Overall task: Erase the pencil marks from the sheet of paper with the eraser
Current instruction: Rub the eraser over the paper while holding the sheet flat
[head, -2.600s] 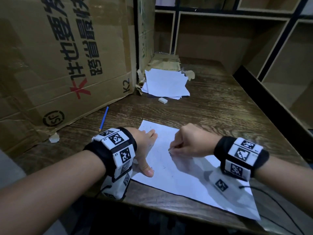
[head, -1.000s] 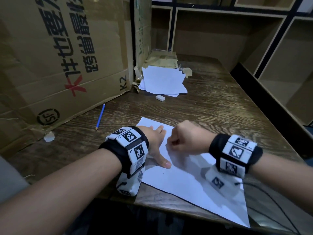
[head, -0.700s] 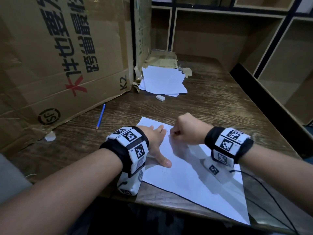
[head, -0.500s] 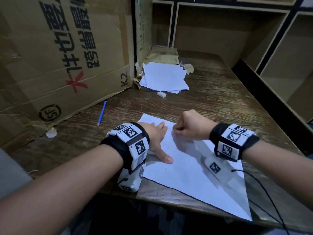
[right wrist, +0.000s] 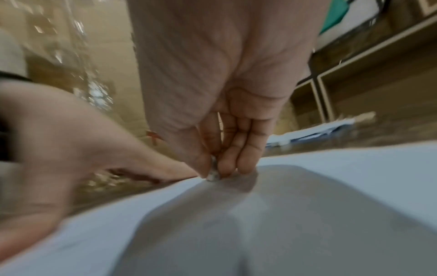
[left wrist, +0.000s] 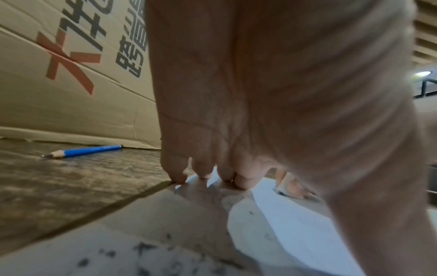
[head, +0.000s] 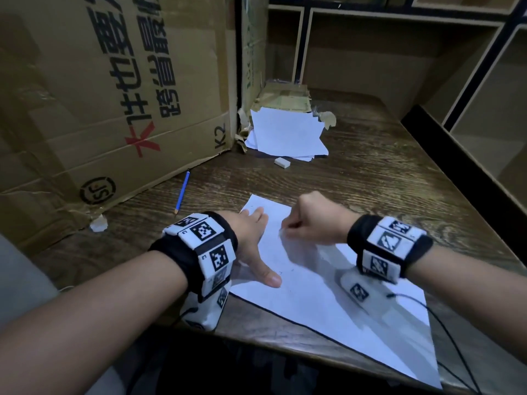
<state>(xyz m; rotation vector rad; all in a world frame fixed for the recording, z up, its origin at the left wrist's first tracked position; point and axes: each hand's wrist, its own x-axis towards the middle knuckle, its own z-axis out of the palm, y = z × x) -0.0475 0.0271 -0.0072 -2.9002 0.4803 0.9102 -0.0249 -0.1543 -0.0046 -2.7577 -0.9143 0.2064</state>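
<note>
Right hand curled tight, pinching a small eraser between thumb and fingertips, tip pressed onto the sheet of paper near its far left corner. Pretty blurry in the right wrist view, but the grey-white nub peeks out under the thumb. Left hand flat and spread on the sheet's left edge, fingers straight, pinning it down, little finger right at the paper's border. Faint pencil marks dotted over the near-left part of the sheet, a few specks beside the left thumb too. Sheet lying skewed across the front of the bench, near corner hanging past the front edge. Blue pencil on the bench toward the left, by the foot of a big cardboard box. Loose stack of white papers near the back edge, with a spare eraser block just in front of it. Marker bands on both wrists.
</note>
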